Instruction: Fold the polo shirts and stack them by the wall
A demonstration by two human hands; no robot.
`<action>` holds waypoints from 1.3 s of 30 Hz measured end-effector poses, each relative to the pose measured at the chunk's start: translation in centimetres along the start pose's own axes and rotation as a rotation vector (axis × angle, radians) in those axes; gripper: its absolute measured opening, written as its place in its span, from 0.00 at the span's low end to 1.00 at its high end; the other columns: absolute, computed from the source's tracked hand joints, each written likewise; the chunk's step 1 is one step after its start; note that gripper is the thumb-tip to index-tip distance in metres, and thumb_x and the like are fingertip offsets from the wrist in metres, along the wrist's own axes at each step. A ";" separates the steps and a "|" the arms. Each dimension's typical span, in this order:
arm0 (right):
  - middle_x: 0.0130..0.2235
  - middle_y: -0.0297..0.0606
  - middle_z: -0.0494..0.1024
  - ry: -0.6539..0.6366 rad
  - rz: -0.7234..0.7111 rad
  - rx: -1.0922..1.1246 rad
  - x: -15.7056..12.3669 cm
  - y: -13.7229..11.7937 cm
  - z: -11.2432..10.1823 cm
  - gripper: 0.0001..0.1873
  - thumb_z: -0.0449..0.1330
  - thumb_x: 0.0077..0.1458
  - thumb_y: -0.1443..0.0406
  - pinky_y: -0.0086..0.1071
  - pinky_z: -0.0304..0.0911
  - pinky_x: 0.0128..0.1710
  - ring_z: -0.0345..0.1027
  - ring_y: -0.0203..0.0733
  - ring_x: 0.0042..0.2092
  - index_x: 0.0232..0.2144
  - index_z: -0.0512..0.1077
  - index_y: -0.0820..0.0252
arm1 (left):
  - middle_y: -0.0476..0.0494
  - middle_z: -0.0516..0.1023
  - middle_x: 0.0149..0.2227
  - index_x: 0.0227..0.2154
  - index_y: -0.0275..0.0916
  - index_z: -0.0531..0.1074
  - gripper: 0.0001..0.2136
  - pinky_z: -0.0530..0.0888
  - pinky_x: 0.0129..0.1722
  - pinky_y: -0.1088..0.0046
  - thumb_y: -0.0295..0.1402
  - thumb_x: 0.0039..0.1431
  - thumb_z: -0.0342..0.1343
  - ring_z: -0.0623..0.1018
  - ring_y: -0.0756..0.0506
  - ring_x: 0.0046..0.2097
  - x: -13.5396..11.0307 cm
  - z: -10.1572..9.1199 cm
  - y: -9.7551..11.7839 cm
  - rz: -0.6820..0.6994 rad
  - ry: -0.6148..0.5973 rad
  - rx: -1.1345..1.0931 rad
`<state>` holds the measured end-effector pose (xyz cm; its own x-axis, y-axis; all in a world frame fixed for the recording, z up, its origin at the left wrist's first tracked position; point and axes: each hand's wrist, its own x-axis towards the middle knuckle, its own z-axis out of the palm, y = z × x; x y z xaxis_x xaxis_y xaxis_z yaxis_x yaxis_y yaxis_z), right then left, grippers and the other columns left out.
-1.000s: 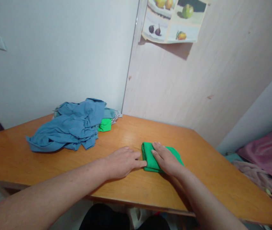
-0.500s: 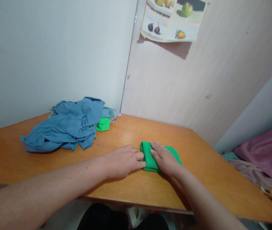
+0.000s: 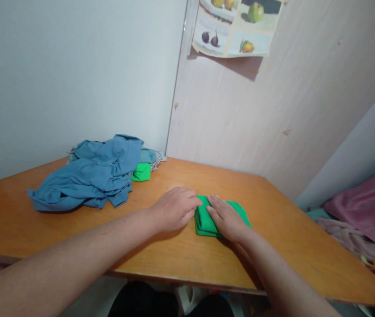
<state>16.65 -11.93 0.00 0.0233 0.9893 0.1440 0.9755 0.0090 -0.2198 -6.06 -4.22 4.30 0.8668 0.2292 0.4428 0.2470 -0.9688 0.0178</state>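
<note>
A small folded green cloth lies on the wooden table near its middle. My right hand rests flat on top of it, fingers stretched out and together. My left hand sits at the cloth's left edge with its fingers curled, the fingertips touching the upper left corner of the fold. Whether those fingers pinch the fabric is hidden.
A heap of blue clothes lies at the table's far left, with another folded green piece tucked beside it. A fruit poster hangs on the wall. Pink and grey bedding lies past the table's right edge.
My left hand has lifted from lying flat beside the cloth and moved up to its upper left corner, fingers now curled. The right hand stays pressed on the cloth.
</note>
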 end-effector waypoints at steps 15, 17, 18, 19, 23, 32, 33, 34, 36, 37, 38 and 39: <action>0.70 0.45 0.55 -0.028 -0.023 -0.007 0.0 -0.5 -0.4 0.32 0.39 0.69 0.55 0.43 0.44 0.68 0.45 0.45 0.71 0.67 0.58 0.63 | 0.33 0.51 0.71 0.70 0.35 0.47 0.31 0.40 0.67 0.42 0.47 0.71 0.28 0.53 0.37 0.71 1.3 5.1 3.3 -0.216 -0.203 -0.064; 0.70 0.45 0.54 -0.030 -0.022 -0.010 -0.1 -0.6 -0.4 0.32 0.39 0.69 0.54 0.43 0.44 0.69 0.45 0.45 0.71 0.67 0.58 0.64 | 0.32 0.52 0.71 0.70 0.36 0.47 0.31 0.39 0.67 0.41 0.47 0.71 0.28 0.53 0.37 0.71 1.2 5.2 3.3 -0.216 -0.199 -0.054; 0.70 0.46 0.54 -0.031 -0.021 -0.013 -0.1 -0.7 -0.5 0.32 0.39 0.69 0.55 0.43 0.43 0.69 0.45 0.46 0.71 0.67 0.57 0.65 | 0.32 0.52 0.70 0.70 0.35 0.47 0.31 0.39 0.67 0.41 0.48 0.71 0.28 0.54 0.37 0.71 1.2 5.3 3.2 -0.215 -0.198 -0.052; 0.70 0.47 0.54 -0.031 -0.021 -0.016 -0.1 -0.7 -0.5 0.33 0.38 0.69 0.55 0.43 0.42 0.69 0.45 0.46 0.71 0.67 0.57 0.67 | 0.32 0.52 0.70 0.70 0.35 0.47 0.31 0.38 0.67 0.41 0.48 0.71 0.28 0.54 0.37 0.71 1.3 5.3 3.3 -0.217 -0.198 -0.051; 0.69 0.49 0.54 -0.028 -0.018 -0.012 0.1 -0.8 -0.4 0.33 0.39 0.69 0.55 0.43 0.42 0.69 0.44 0.47 0.71 0.67 0.58 0.68 | 0.32 0.52 0.70 0.70 0.35 0.48 0.31 0.39 0.67 0.41 0.48 0.71 0.29 0.55 0.37 0.70 1.4 5.3 3.2 -0.230 -0.211 -0.046; 0.67 0.48 0.60 0.104 0.088 0.136 0.3 3.4 -3.6 0.32 0.41 0.68 0.55 0.47 0.43 0.69 0.48 0.49 0.70 0.65 0.62 0.67 | 0.32 0.62 0.67 0.65 0.37 0.58 0.27 0.50 0.65 0.40 0.45 0.72 0.32 0.61 0.37 0.68 3.6 3.0 2.8 -0.269 -0.208 -0.079; 0.67 0.48 0.61 0.122 0.110 0.140 0.2 3.9 -4.1 0.32 0.41 0.68 0.55 0.48 0.44 0.69 0.49 0.50 0.70 0.64 0.63 0.67 | 0.32 0.62 0.67 0.65 0.37 0.58 0.27 0.51 0.65 0.42 0.46 0.72 0.31 0.61 0.37 0.68 4.2 2.8 2.9 -0.289 -0.188 -0.076; 0.66 0.48 0.62 0.130 0.125 0.140 0.1 4.4 -4.5 0.31 0.41 0.68 0.55 0.49 0.45 0.68 0.50 0.50 0.69 0.63 0.64 0.66 | 0.31 0.62 0.67 0.65 0.35 0.59 0.28 0.52 0.66 0.44 0.46 0.72 0.31 0.60 0.37 0.68 4.8 2.8 3.0 -0.307 -0.169 -0.068; 0.66 0.47 0.64 0.128 0.136 0.131 0.0 4.9 -5.1 0.30 0.41 0.68 0.55 0.51 0.46 0.67 0.52 0.51 0.69 0.62 0.67 0.64 | 0.30 0.61 0.67 0.65 0.33 0.59 0.29 0.53 0.66 0.46 0.46 0.71 0.30 0.60 0.37 0.68 6.0 3.1 3.4 -0.338 -0.154 -0.048; 0.65 0.47 0.65 0.119 0.133 0.123 0.0 5.0 -5.2 0.29 0.41 0.68 0.55 0.51 0.47 0.67 0.53 0.52 0.68 0.61 0.68 0.63 | 0.29 0.61 0.67 0.65 0.32 0.58 0.30 0.52 0.66 0.46 0.47 0.71 0.30 0.59 0.36 0.69 6.6 3.5 3.6 -0.350 -0.156 -0.039; 0.64 0.47 0.66 0.111 0.130 0.113 0.0 4.9 -5.3 0.29 0.41 0.69 0.55 0.52 0.47 0.67 0.54 0.52 0.68 0.59 0.69 0.62 | 0.29 0.60 0.67 0.65 0.32 0.58 0.31 0.52 0.66 0.45 0.47 0.71 0.29 0.58 0.36 0.69 7.0 3.9 3.7 -0.362 -0.161 -0.031; 0.64 0.47 0.67 0.101 0.125 0.102 0.0 4.8 -5.2 0.28 0.41 0.69 0.54 0.52 0.48 0.67 0.54 0.52 0.67 0.58 0.70 0.61 | 0.29 0.59 0.68 0.65 0.32 0.58 0.31 0.50 0.66 0.43 0.48 0.71 0.28 0.57 0.35 0.69 7.4 4.5 3.9 -0.376 -0.168 -0.024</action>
<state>22.46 -12.68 3.97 0.1696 0.9640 0.2046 0.9367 -0.0932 -0.3376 3.23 -5.87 3.64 0.7773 0.5777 0.2491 0.5514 -0.8162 0.1726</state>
